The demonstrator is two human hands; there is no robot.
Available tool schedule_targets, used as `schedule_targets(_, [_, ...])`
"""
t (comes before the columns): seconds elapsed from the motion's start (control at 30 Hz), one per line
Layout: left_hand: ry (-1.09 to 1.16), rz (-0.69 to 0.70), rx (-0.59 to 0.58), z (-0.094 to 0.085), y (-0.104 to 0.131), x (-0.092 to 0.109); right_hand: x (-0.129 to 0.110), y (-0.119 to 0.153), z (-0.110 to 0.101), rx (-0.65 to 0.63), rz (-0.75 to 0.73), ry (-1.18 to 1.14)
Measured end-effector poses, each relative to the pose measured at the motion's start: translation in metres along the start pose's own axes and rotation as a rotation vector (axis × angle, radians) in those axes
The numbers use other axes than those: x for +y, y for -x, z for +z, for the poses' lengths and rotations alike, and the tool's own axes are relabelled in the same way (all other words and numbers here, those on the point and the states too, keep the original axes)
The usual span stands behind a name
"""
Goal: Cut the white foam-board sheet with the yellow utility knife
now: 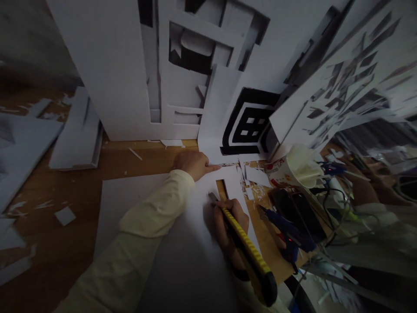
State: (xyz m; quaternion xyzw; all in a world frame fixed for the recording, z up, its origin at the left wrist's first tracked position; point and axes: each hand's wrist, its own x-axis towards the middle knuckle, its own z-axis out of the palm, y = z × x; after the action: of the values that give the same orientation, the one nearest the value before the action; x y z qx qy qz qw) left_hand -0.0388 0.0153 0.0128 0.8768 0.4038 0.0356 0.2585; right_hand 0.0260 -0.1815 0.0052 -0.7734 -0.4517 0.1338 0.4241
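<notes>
A white board [130, 191] lies flat on the wooden table, with a narrow rectangular slot cut through it near its upper right corner. My left hand [191, 165] presses on the board's far edge, its index finger stretched out to the right; the other fingers are partly hidden. Wrapped in my right hand [233, 217] is a yellow and black utility knife [249, 250], tilted, its blade extended. The blade tip is just left of the slot, over or on the board; I cannot tell whether it touches.
A large white panel with cut-outs [124, 87] stands behind the board. On the right are a black lattice cut-out [250, 121], a paper cup [283, 174], a phone [306, 213] and a blue glue gun [286, 230]. Scraps litter the table [114, 156]. Another person's sleeve [374, 221] shows far right.
</notes>
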Motion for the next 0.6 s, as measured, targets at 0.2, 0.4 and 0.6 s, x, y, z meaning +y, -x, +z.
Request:
schedule_targets(0.2, [-0.005,-0.007,-0.024,-0.0034,0.0014,0.0021,0.0010,-0.0019,-0.0015,-0.014,-0.030,-0.010])
schedule_targets(0.4, [0.000,-0.014,-0.033,-0.0040,0.0012,0.0029,0.0012,-0.0044,-0.0002,0.035,-0.108,0.009])
schedule_targets(0.6, [0.002,-0.012,-0.031,-0.0036,0.0012,0.0025,0.0011,-0.0026,-0.0054,-0.043,-0.112,0.007])
